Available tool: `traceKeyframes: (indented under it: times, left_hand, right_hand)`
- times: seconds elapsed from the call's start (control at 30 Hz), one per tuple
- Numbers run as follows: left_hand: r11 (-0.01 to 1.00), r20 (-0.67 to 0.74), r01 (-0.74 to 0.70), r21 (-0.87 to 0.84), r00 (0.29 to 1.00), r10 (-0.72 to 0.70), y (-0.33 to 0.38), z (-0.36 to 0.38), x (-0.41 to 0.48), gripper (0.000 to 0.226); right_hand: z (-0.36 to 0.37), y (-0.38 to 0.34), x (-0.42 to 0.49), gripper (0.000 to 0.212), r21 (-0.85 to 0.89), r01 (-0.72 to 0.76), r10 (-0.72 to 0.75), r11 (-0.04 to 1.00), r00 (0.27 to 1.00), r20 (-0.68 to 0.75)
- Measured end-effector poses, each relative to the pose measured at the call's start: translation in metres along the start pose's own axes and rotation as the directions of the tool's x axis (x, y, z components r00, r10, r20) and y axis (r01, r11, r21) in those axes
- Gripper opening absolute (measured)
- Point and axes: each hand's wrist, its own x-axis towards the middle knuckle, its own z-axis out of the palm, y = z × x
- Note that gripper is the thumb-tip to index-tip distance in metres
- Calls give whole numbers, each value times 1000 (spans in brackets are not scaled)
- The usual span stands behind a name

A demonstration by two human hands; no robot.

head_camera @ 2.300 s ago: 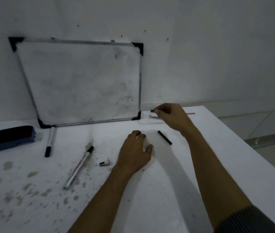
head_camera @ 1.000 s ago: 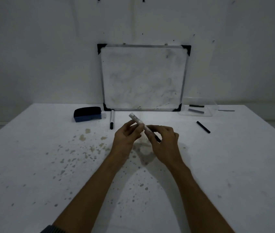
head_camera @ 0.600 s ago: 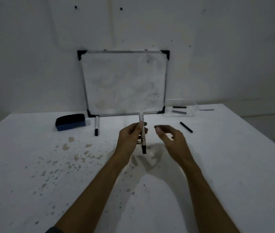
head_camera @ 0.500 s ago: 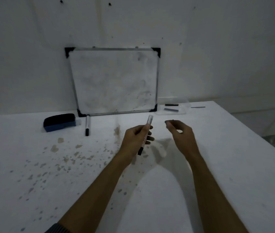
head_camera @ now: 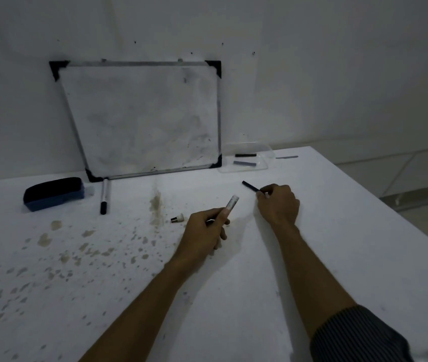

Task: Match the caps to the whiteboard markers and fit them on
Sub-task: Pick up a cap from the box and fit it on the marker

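Note:
My left hand [head_camera: 202, 231] is closed around a silver whiteboard marker [head_camera: 231, 205], whose pale end sticks up and to the right, above the table. My right hand [head_camera: 278, 205] rests on the white table [head_camera: 246, 283] just right of it. Its fingertips pinch the near end of a long black cap [head_camera: 250, 186] that lies on the table. A small white piece with a dark tip [head_camera: 177, 218] lies left of my left hand. A second silver marker [head_camera: 104, 195] with a black end lies below the whiteboard [head_camera: 144, 118].
A blue eraser [head_camera: 54, 193] sits at the back left. A clear tray [head_camera: 265, 152] right of the whiteboard holds two dark caps [head_camera: 244, 163]. A thin dark strip [head_camera: 286, 157] lies beside it. Brown stains cover the table's left half. The table's right edge drops off.
My right hand went forward and down from the air onto the black cap on the table. My left hand kept the marker and tilted it to the right. The camera turned.

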Motion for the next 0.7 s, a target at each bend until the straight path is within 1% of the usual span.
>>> traceKeyframes:
  times: [0.03, 0.07, 0.1, 0.13, 0.17, 0.2, 0.23, 0.27, 0.33, 0.4, 0.43, 0.47, 0.5, 0.53, 0.57, 0.6, 0.67, 0.7]
  left_hand:
    - [1000, 2, 11, -5, 1000, -11, 2, -1, -1, 37]
    - [999, 3, 33, -15, 999, -33, 4, -2, -1, 36]
    - [998, -1, 57, -33, 998, -57, 7, -5, 0, 35]
    - [996, -11, 71, -52, 997, -71, 12, -11, 0, 33]
    - [996, -29, 63, -59, 997, -65, 17, -19, 1, 30]
    - [998, -51, 38, -57, 998, -41, 23, -30, 3, 27]
    - [998, -74, 8, -57, 997, -12, 30, -42, 4, 24]
    - [998, -94, -21, -61, 995, 15, 35, -55, 5, 21]
    - [997, -126, -59, -49, 991, 52, 41, -84, 6, 13]
    - [997, -153, -76, -23, 986, 71, 40, -111, 4, 11]
    - [997, -169, -75, -8, 983, 73, 36, -123, 3, 11]
    - [997, -186, -70, 8, 980, 71, 30, -133, 1, 12]
    - [998, -200, -64, 20, 977, 67, 24, -141, -1, 13]
    - [998, -213, -59, 19, 975, 61, 17, -148, -3, 15]
    - [998, -225, -57, 5, 973, 56, 10, -153, -6, 17]
    - [998, -234, -60, -13, 971, 55, 5, -157, -8, 19]
    - [996, -227, -78, -43, 972, 66, 1, -161, -7, 23]
    - [995, -209, -84, -47, 975, 73, 0, -161, -6, 25]
  right_hand:
    - [0, -2, -1, 23, -1, -5, 5, 1000, 1000, 3]
    - [0, -3, -2, 22, 41, -11, 10, 999, 1000, 18]
    - [-2, -5, -4, 20, 143, -15, 9, 990, 999, 46]
    - [-4, -8, -7, 18, 291, -20, -4, 956, 997, 83]
    - [-7, -12, -11, 16, 453, -35, -23, 891, 992, 121]
    - [-11, -19, -17, 12, 591, -64, -39, 805, 986, 159]
    - [-13, -26, -23, 9, 688, -100, -54, 719, 979, 199]
    - [-15, -34, -29, 7, 755, -150, -64, 638, 967, 245]
    - [-12, -50, -40, 12, 839, -287, -78, 462, 929, 361]
    - [-4, -68, -50, 15, 860, -459, -102, 223, 866, 489]
    - [1, -77, -55, 14, 842, -532, -139, 95, 830, 540]
    - [7, -87, -61, 14, 810, -586, -187, -15, 797, 574]
    - [13, -95, -68, 16, 776, -625, -233, -89, 770, 594]
    - [20, -103, -74, 19, 752, -647, -266, -122, 752, 604]
    - [28, -110, -80, 23, 748, -653, -279, -117, 744, 607]
    - [36, -115, -85, 28, 757, -647, -270, -91, 748, 607]
    - [51, -121, -93, 35, 795, -604, -195, -46, 786, 586]
    - [57, -122, -95, 36, 816, -577, -146, -49, 812, 565]
